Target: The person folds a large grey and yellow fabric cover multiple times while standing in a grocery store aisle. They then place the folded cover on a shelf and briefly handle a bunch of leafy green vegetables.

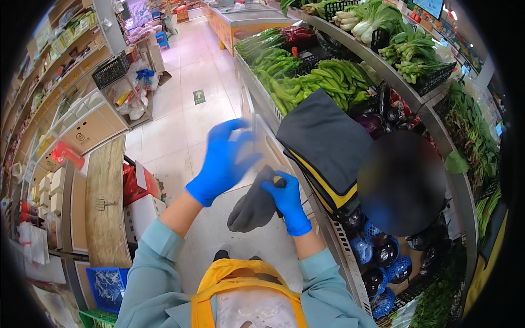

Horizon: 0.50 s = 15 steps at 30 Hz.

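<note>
My left hand [223, 162], in a blue glove, is raised over the aisle with its fingers apart and blurred. Nothing shows in its grasp. Below it to the right, my gloved right hand [290, 201] pinches a bunched dark grey cloth [253, 207] by its upper end, where a bit of yellow shows. The cloth hangs down to the left over the floor. Beside my right hand, a stack of folded grey and yellow cloths [326, 137] lies on the vegetable display. A dark blurred disc covers part of the view right of the stack.
Green peppers [340, 80] and netted eggplants [385, 252] fill the display, bounded by a metal rail [445, 135]. At left stand a wooden board [104, 205] with a small fork-like tool on it, a white box [143, 217] and a blue basket [106, 287]. A tiled aisle [201, 119] runs ahead.
</note>
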Each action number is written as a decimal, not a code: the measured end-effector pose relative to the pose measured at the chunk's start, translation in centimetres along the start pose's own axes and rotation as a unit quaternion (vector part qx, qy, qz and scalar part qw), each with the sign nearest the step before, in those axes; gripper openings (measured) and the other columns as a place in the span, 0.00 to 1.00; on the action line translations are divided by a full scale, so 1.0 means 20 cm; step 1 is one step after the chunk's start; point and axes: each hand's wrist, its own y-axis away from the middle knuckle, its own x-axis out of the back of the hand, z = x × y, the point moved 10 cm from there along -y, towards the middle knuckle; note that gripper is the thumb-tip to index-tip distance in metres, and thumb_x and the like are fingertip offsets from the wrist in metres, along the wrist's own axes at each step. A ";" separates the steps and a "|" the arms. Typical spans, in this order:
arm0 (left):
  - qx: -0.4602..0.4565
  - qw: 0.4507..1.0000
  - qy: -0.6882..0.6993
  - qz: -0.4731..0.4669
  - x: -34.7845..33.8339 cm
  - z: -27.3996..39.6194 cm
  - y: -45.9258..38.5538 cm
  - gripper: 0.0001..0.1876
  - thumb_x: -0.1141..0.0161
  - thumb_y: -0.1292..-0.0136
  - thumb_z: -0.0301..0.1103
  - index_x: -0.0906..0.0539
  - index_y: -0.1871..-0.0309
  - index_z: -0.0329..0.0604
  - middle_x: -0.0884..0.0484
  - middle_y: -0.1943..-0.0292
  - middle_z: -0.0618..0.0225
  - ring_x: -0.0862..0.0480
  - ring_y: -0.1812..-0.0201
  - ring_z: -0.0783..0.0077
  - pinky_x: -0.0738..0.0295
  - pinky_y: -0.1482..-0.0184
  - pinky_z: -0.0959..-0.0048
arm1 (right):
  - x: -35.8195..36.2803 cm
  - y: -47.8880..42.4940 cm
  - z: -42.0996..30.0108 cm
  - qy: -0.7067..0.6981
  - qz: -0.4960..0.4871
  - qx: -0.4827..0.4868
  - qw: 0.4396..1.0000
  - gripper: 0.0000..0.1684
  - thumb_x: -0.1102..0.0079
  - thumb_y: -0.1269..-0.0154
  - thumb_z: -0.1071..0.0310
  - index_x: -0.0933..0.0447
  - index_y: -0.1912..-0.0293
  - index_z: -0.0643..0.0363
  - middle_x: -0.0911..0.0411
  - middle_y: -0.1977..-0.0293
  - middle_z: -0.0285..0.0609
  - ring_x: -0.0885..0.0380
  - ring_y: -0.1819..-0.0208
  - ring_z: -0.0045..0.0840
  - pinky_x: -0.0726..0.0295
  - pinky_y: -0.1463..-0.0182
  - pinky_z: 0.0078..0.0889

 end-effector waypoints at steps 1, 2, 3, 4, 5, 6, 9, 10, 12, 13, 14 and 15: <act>0.097 0.991 0.090 0.023 0.05 -0.21 0.13 0.11 0.37 0.48 0.31 0.23 0.62 0.40 0.26 0.59 0.57 0.27 0.53 0.58 0.33 0.51 0.66 | -0.02 0.01 -0.04 0.019 0.031 0.010 0.999 0.10 0.36 0.46 0.68 0.23 0.65 0.64 0.24 0.76 0.34 0.25 0.75 0.15 0.26 0.70 0.17; 0.121 0.979 0.155 -0.056 -0.07 -0.33 0.32 0.14 0.33 0.52 0.30 0.22 0.62 0.41 0.23 0.60 0.59 0.24 0.57 0.57 0.30 0.54 0.66 | -0.02 0.00 -0.04 0.007 0.044 0.004 0.999 0.10 0.37 0.46 0.69 0.23 0.65 0.63 0.24 0.76 0.33 0.26 0.75 0.14 0.27 0.71 0.17; 0.096 0.964 0.219 -0.115 -0.18 -0.33 0.50 0.14 0.33 0.51 0.33 0.22 0.62 0.41 0.21 0.62 0.59 0.21 0.62 0.59 0.27 0.58 0.68 | -0.01 0.00 -0.03 -0.005 0.062 -0.002 0.998 0.09 0.37 0.46 0.69 0.22 0.65 0.63 0.24 0.76 0.33 0.26 0.75 0.14 0.28 0.72 0.17; 0.148 0.941 0.271 -0.138 -0.31 -0.34 0.70 0.16 0.32 0.50 0.36 0.22 0.59 0.41 0.21 0.62 0.58 0.20 0.62 0.60 0.25 0.59 0.70 | 0.00 -0.01 -0.02 -0.015 0.080 -0.016 0.997 0.11 0.36 0.47 0.70 0.23 0.64 0.64 0.23 0.74 0.35 0.25 0.72 0.16 0.26 0.68 0.19; 0.199 0.925 0.270 -0.179 -0.39 -0.29 0.75 0.18 0.33 0.49 0.38 0.22 0.57 0.42 0.21 0.61 0.57 0.20 0.61 0.58 0.25 0.57 0.69 | 0.05 -0.02 0.02 -0.024 0.110 -0.029 0.993 0.13 0.35 0.49 0.72 0.23 0.63 0.65 0.23 0.71 0.37 0.25 0.69 0.19 0.24 0.64 0.22; 0.251 0.906 0.262 -0.218 -0.44 -0.24 0.81 0.19 0.34 0.48 0.41 0.23 0.54 0.43 0.21 0.59 0.56 0.20 0.59 0.56 0.25 0.56 0.68 | 0.09 -0.02 0.03 -0.033 0.139 -0.042 0.989 0.15 0.33 0.50 0.73 0.24 0.62 0.66 0.22 0.69 0.40 0.24 0.66 0.22 0.22 0.60 0.24; 0.309 0.821 0.361 -0.318 -0.87 -0.44 1.11 0.24 0.36 0.46 0.46 0.24 0.50 0.43 0.23 0.54 0.54 0.24 0.52 0.53 0.29 0.48 0.64 | 0.09 0.03 -0.16 0.016 0.187 0.058 0.981 0.07 0.40 0.45 0.72 0.23 0.65 0.63 0.26 0.77 0.29 0.29 0.74 0.11 0.30 0.71 0.16; 0.202 0.839 0.353 -0.361 -0.86 -0.36 1.01 0.24 0.37 0.46 0.45 0.24 0.49 0.42 0.23 0.54 0.54 0.24 0.52 0.53 0.31 0.47 0.64 | 0.15 0.07 -0.17 0.069 0.245 0.021 0.967 0.09 0.40 0.44 0.71 0.23 0.63 0.64 0.26 0.76 0.30 0.29 0.73 0.12 0.30 0.69 0.18; -0.011 0.845 0.326 -0.423 -0.79 -0.19 0.85 0.23 0.38 0.45 0.44 0.24 0.49 0.41 0.24 0.53 0.53 0.25 0.51 0.54 0.33 0.44 0.65 | 0.33 0.15 -0.12 0.017 0.349 0.001 0.937 0.16 0.39 0.43 0.67 0.27 0.57 0.65 0.25 0.68 0.37 0.27 0.66 0.20 0.26 0.62 0.24; -0.089 0.844 0.340 -0.405 -0.67 -0.09 0.72 0.23 0.39 0.44 0.44 0.24 0.49 0.41 0.23 0.53 0.53 0.25 0.51 0.54 0.34 0.44 0.65 | 0.41 0.20 -0.11 -0.015 0.380 -0.043 0.924 0.22 0.39 0.43 0.65 0.30 0.51 0.65 0.24 0.62 0.43 0.25 0.60 0.26 0.23 0.55 0.27; -0.174 0.834 0.353 -0.386 -0.53 0.07 0.57 0.22 0.40 0.43 0.44 0.24 0.49 0.41 0.23 0.53 0.53 0.25 0.51 0.54 0.35 0.43 0.65 | 0.51 0.27 -0.12 -0.042 0.409 -0.026 0.911 0.22 0.41 0.41 0.64 0.31 0.50 0.65 0.24 0.61 0.45 0.24 0.59 0.29 0.22 0.55 0.29; -0.254 0.820 0.362 -0.362 -0.44 0.19 0.48 0.22 0.41 0.43 0.45 0.24 0.50 0.41 0.23 0.53 0.53 0.25 0.51 0.55 0.35 0.43 0.65 | 0.61 0.33 -0.09 -0.072 0.433 -0.007 0.899 0.23 0.42 0.39 0.64 0.32 0.49 0.66 0.24 0.60 0.47 0.24 0.59 0.31 0.21 0.55 0.30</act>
